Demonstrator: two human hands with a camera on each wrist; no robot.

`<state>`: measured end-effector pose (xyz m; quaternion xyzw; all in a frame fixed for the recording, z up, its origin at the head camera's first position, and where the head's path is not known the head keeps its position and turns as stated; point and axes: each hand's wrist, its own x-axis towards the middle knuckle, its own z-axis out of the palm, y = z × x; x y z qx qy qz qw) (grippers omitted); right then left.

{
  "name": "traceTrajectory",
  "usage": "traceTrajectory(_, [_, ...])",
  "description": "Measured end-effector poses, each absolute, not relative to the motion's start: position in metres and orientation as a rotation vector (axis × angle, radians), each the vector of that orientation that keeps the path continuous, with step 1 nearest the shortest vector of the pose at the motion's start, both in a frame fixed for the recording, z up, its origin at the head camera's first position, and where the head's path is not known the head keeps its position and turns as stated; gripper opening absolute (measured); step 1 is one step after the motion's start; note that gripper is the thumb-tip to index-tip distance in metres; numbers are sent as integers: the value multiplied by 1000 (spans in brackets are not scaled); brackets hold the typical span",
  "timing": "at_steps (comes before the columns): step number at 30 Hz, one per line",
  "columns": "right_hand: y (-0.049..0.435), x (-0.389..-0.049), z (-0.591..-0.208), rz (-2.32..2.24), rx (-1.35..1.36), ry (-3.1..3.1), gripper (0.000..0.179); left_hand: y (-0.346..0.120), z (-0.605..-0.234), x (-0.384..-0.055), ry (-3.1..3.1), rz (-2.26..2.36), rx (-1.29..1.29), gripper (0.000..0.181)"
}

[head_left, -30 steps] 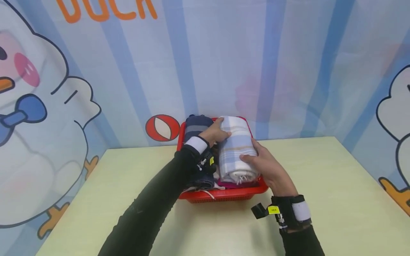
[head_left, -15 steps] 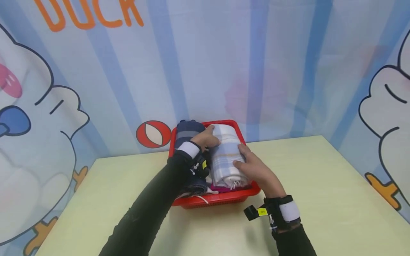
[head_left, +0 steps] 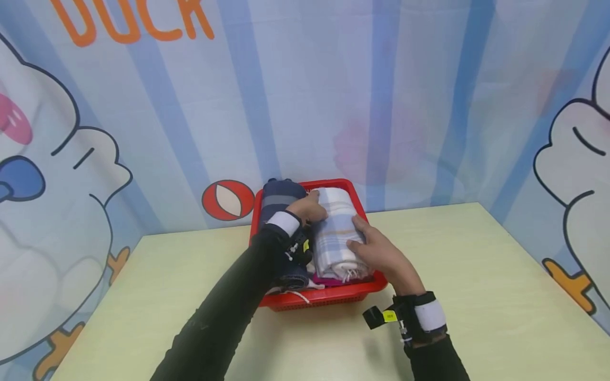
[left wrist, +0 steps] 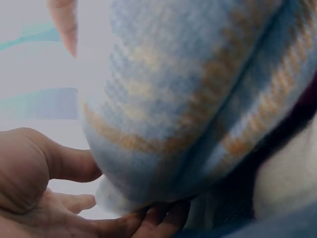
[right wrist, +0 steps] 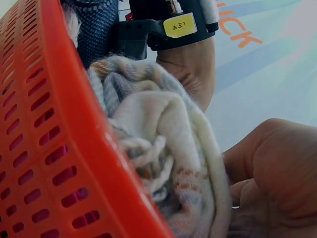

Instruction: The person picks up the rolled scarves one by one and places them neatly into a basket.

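A rolled scarf [head_left: 337,227], white with pale blue and tan checks and a fringed end, lies in the right half of a red plastic basket [head_left: 329,297]. My left hand [head_left: 308,209] grips its far left side, the thumb on top. In the left wrist view, fingers of that hand [left wrist: 47,193] curl in under the roll. From the near right, my right hand [head_left: 385,256] holds the scarf, thumb above and fingers along the outer side, partly hidden. The right wrist view shows the fringed end of the scarf [right wrist: 168,129] just inside the basket wall.
Beside the scarf, a dark navy roll with grey stripes [head_left: 280,198] fills the basket's left side, partly under my left arm. Magenta cloth [head_left: 329,280] shows beneath the scarf, and a white cord hangs over the front rim. The pale yellow table [head_left: 429,243] meets a printed backdrop behind.
The head view has shifted, so the basket appears further left and lower. The scarf sits slightly deeper in the basket, its far end now below the back rim. Both hands keep their hold.
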<state>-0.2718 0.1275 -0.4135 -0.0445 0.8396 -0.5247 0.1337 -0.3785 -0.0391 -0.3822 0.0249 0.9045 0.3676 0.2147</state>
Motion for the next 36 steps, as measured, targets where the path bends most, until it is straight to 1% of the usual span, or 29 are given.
traceTrajectory(12, [126, -272, -420, -1466, -138, 2497, 74, -40, -380, -377, 2571, 832, 133, 77])
traceTrajectory(16, [125, -272, -419, -1451, -135, 2515, 74, -41, -381, -374, 2562, 859, 132, 77])
traceTrajectory(22, [125, -268, -412, -1373, -171, 2600, 70, -41, -377, -363, 2525, 1037, 169, 77])
traceTrajectory(28, [131, -269, -404, -1355, -229, 2647, 64, -32, -361, -346, 2645, 993, 268, 75])
traceTrajectory(32, [140, -270, -398, -1370, -249, 2689, 56, -29, -354, -339, 2770, 906, 379, 68])
traceTrajectory(36, [147, -271, -394, -1373, -238, 2712, 54, -27, -353, -336, 2815, 855, 469, 65])
